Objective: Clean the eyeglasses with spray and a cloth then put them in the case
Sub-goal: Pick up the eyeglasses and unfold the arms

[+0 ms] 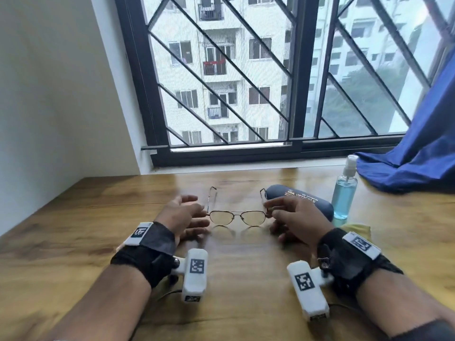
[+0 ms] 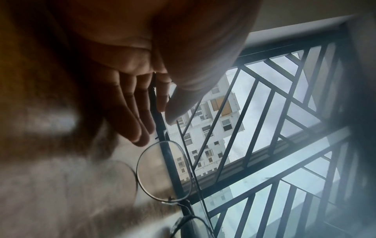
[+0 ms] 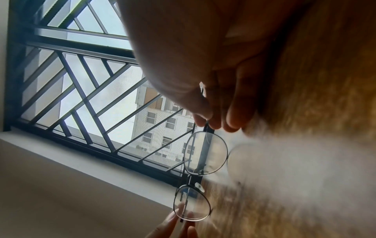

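Wooden surface [image 1: 98,217] carries the eyeglasses [image 1: 238,217] at its middle, lenses toward the near edge, temples open and pointing far, long axis running left to right. Both hands flank them equally: the left hand [image 1: 187,217] with loosely spread fingers [image 2: 140,112] at the left hinge, the right hand [image 1: 293,217] with fingers [image 3: 213,119] pinching the right hinge. Case [image 1: 300,200], spray bottle [image 1: 344,190] and cloth [image 1: 357,230] lie to the right.

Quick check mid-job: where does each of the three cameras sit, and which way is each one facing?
Head: worn high, facing forward and down at the table, eyeglasses and window; both forearms show.
Left wrist: low by the table, looking along the left hand to the eyeglasses; fingers show.
Right wrist: low, looking along the right hand to the eyeglasses.
Shared: all three see the eyeglasses and the window grille.
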`<state>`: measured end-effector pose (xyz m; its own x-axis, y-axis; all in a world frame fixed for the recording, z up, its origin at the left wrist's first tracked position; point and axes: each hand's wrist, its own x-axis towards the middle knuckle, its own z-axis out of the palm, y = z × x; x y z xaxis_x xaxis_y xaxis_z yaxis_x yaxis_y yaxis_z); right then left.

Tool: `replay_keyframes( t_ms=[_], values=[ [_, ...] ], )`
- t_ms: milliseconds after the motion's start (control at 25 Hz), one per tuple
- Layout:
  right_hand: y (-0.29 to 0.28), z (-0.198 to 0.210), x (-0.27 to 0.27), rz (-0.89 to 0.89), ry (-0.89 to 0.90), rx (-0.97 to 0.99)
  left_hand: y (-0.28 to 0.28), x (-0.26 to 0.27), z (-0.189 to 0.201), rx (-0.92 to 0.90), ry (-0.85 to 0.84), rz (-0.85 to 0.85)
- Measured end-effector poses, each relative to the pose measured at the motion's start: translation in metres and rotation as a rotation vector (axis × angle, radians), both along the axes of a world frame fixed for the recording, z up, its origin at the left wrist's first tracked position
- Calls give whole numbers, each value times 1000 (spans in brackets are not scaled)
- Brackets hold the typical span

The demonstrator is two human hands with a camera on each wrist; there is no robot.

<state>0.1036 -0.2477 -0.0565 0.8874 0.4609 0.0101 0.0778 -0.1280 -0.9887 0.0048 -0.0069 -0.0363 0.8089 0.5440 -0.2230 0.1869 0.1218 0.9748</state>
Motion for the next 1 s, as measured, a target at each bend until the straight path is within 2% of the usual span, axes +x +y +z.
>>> replay_keyframes(
  t_ms=[240, 360, 560, 680, 760, 1000],
  values=[
    [-4, 1, 1, -29, -289, -95, 2, 2, -9, 83, -94, -97],
    [-7, 5, 0, -80, -342, 16, -1, 1, -7, 30, -203, -147],
    [-12, 19, -11, -168, -410, 201, -15, -6, 12, -124, -489, -132],
    [-14, 28, -18, -211, -532, 272, -25, -13, 23, -117, -642, -133],
    [-14, 33, -21, -222, -634, 305, -27, -15, 26, -82, -681, -122],
    [-17, 38, -23, -242, -689, 317, -31, -22, 28, 18, -683, -78]
  ],
)
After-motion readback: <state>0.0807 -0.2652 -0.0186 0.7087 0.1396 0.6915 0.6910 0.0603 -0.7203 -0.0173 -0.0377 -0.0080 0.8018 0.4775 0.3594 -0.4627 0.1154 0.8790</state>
